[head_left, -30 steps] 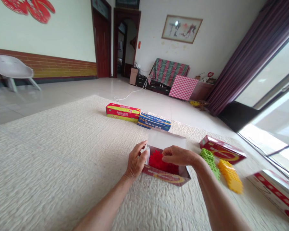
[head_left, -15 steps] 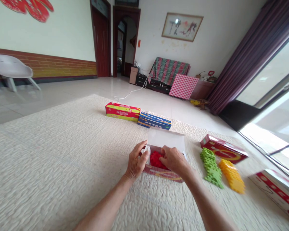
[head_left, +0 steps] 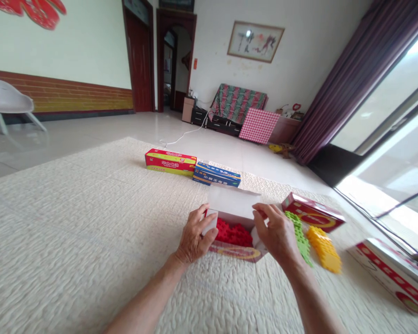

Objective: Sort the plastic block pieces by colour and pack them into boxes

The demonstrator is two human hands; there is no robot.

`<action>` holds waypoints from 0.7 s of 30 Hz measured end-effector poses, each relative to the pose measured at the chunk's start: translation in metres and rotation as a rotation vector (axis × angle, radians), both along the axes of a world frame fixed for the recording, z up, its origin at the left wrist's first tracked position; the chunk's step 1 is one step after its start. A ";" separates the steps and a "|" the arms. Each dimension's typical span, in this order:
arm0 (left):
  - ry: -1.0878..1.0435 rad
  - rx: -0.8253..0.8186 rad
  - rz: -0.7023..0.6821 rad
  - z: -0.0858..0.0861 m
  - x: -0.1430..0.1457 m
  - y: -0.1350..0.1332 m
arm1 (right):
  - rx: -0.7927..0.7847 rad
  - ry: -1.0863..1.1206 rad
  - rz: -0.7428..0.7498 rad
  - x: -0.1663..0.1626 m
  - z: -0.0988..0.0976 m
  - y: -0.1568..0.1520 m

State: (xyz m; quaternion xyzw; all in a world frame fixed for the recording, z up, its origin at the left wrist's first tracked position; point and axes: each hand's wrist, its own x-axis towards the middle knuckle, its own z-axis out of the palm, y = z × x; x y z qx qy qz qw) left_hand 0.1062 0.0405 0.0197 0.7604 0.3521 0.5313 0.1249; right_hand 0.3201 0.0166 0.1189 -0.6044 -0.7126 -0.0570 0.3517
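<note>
In front of me an open cardboard box (head_left: 235, 252) stands on the mat, its white lid (head_left: 234, 200) raised at the back. Red knobbly plastic pieces (head_left: 233, 233) lie inside it. My left hand (head_left: 195, 234) grips the box's left end, fingers and thumb around the white side flap (head_left: 210, 221). At the right end my right hand (head_left: 275, 227) is closed, finger and thumb bent at the right side flap, which it partly hides. Right of it lie a green strip of linked plastic pieces (head_left: 301, 239) and a yellow one (head_left: 323, 249).
A dark red box (head_left: 313, 213) stands behind the plastic strips, a white and red box (head_left: 392, 273) at the far right. Beyond the open box are a red and yellow box (head_left: 170, 162) and a blue box (head_left: 216, 174). A quilted cream mat (head_left: 90, 222) lies under everything.
My right hand has come out of the box, off the red pieces, and moved to the right end flap. My left hand stays at the left end. The view has shifted slightly right.
</note>
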 end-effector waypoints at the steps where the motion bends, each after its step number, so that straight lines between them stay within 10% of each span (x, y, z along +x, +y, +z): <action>1: -0.007 -0.008 -0.003 0.000 0.001 0.000 | 0.007 0.041 -0.049 0.010 -0.004 -0.002; 5: -0.080 -0.051 -0.009 -0.001 0.003 0.001 | -0.162 0.286 -0.172 0.045 -0.037 0.002; 9: -0.223 -0.176 -0.010 -0.003 0.006 0.003 | -0.390 0.686 0.068 0.057 -0.061 0.015; 21: -0.376 -0.414 0.007 -0.001 0.015 0.002 | -0.415 0.848 0.378 0.043 -0.052 -0.027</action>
